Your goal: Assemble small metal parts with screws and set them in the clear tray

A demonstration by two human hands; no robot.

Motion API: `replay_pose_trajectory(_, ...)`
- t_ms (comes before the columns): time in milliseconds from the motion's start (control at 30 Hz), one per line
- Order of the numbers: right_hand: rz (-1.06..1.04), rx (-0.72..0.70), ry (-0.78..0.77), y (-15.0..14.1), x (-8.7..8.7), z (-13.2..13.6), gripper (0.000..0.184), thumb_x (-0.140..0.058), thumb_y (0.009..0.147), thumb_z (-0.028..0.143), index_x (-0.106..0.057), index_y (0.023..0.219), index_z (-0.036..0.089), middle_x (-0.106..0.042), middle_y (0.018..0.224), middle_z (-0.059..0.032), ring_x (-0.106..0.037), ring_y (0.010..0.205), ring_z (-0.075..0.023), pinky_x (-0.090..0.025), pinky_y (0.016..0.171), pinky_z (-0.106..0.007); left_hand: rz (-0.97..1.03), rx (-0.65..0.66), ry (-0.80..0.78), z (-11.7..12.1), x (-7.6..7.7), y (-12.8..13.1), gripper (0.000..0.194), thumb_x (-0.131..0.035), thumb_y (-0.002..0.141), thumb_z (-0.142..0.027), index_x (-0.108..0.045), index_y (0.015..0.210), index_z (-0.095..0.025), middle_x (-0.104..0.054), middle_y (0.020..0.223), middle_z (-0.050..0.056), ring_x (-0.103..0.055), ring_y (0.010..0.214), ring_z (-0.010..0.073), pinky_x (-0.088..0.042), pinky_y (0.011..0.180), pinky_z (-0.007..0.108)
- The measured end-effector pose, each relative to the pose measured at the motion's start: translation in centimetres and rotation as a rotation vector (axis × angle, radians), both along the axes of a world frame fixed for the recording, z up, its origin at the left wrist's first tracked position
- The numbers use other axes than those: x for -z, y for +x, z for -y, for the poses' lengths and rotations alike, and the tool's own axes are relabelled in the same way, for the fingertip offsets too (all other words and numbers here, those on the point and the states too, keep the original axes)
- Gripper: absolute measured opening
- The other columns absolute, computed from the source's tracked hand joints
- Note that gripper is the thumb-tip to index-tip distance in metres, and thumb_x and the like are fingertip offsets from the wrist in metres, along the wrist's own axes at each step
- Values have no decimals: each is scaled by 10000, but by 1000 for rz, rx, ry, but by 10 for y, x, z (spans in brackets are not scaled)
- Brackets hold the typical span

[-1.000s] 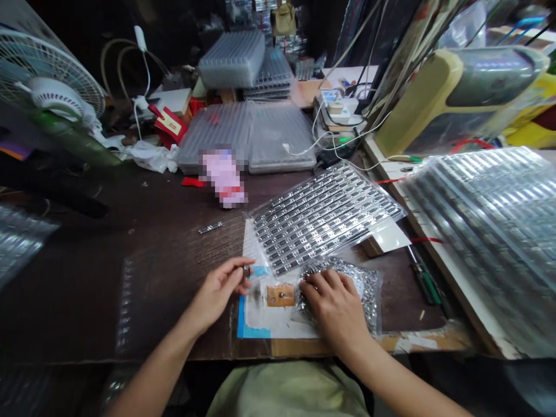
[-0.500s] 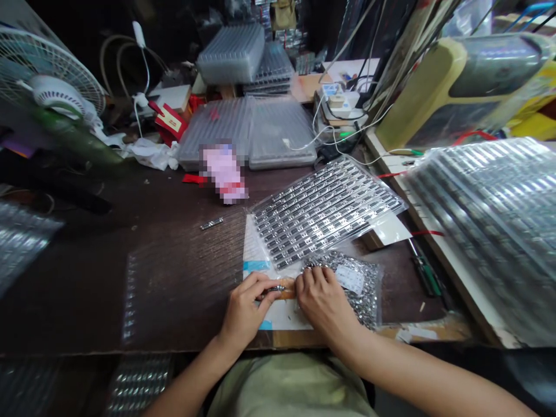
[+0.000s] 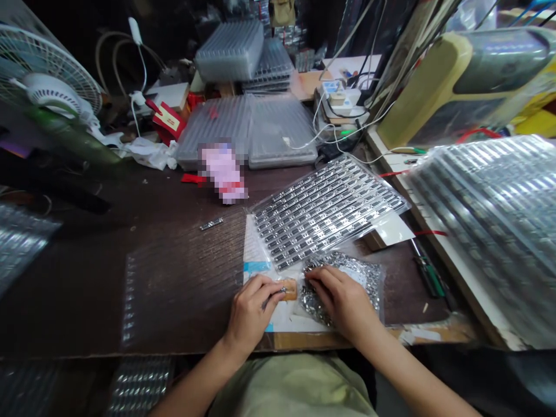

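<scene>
My left hand is closed in a pinch around a small metal connector, mostly covered by the fingers. Its tip meets a small orange-brown block on a white sheet. To the right, my right hand reaches over a clear plastic bag of small metal parts. Its thumb and fingertips come together at the bag's left side; anything between them is too small to make out. Behind both hands lies a clear tray filled with rows of silver-and-black connectors.
A single connector lies on the dark table beside a transparent tray. Filled trays are stacked at right, near a green-handled screwdriver. A blurred pink item, closed clear trays and a fan stand farther back.
My right hand has moved from the orange-brown block rightward onto the bag of metal parts, uncovering the block's right end. My left hand keeps the connector near the block.
</scene>
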State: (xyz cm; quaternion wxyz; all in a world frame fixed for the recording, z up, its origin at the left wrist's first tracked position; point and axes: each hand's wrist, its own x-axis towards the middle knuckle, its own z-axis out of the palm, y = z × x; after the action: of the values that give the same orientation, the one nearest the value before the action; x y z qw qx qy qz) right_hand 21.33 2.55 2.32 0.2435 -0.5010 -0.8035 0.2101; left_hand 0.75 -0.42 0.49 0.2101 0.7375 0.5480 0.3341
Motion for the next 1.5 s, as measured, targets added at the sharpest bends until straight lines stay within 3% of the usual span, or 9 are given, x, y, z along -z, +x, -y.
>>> replay_pose_trajectory(133, -58, 17, -34, -13, 5, 3, 107, -526, 896, 233, -632, 893, 216, -669, 821, -15, -601, 755, -144, -422, 691, -259, 4, -5, -17, 0, -1, 0, 108, -597, 846, -192, -675, 920, -207, -644, 827, 34, -614, 800, 155, -500, 725, 263)
replay_pose_trajectory(333, 4, -1, 36, -37, 7, 6, 79, -611, 854, 309, -683, 847, 276, -670, 872, 13, -531, 779, -146, -306, 684, -302, 227, -170, -28, 0, -3, -10, 82, -584, 852, -209, -657, 888, -200, -642, 874, 39, -624, 815, 148, -510, 690, 232)
replay_pose_trajectory(467, 61, -2, 74, -44, 7, 7, 100, -601, 864, 300, -700, 878, 304, -659, 865, 9, -498, 791, -142, -278, 679, -305, 241, -153, -20, 1, -3, -12, 89, -587, 846, -211, -659, 898, -204, -634, 879, 36, -622, 826, 148, -512, 696, 228)
replay_pose_trajectory(633, 145, 14, 133, -34, 2, 6, 155, -564, 889, 311, -693, 974, 297, -654, 899, -14, -485, 814, -150, -280, 698, -308, 237, -150, -24, -1, -4, -9, 82, -593, 840, -217, -663, 880, -201, -632, 871, 38, -624, 823, 150, -517, 689, 227)
replay_pose_trajectory(767, 288, 70, 152, -15, -5, 4, 103, -585, 872, 273, -687, 882, 288, -647, 839, -5, -454, 809, -177, -274, 724, -331, 240, -147, -42, -1, -3, -8, 87, -594, 840, -227, -668, 869, -196, -636, 862, 42, -629, 809, 152, -524, 668, 229)
replay_pose_trajectory(1067, 557, -106, 262, -21, -14, 2, 86, -617, 812, 158, -607, 736, 198, -582, 750, -42, -425, 768, -204, -260, 690, -339, 194, -119, -58, -7, -7, -4, 96, -600, 839, -224, -675, 895, -202, -644, 873, 40, -628, 783, 144, -520, 665, 235)
replay_pose_trajectory(1233, 365, -40, 200, -12, -11, 0, 89, -554, 823, 167, -570, 743, 200, -557, 715, -23, -433, 716, -172, -256, 667, -305, 78, -1, 38, -10, -12, 10, 107, -631, 825, -206, -693, 911, -214, -657, 831, 38, -616, 815, 158, -507, 736, 268)
replay_pose_trajectory(1500, 58, 26, 93, -2, -4, 6, 132, -467, 862, 160, -587, 812, 181, -577, 767, -40, -486, 748, -171, -355, 680, -284, 13, 43, 27, -9, -3, 17, 135, -634, 823, -199, -697, 940, -226, -676, 817, 37, -615, 803, 163, -510, 730, 287)
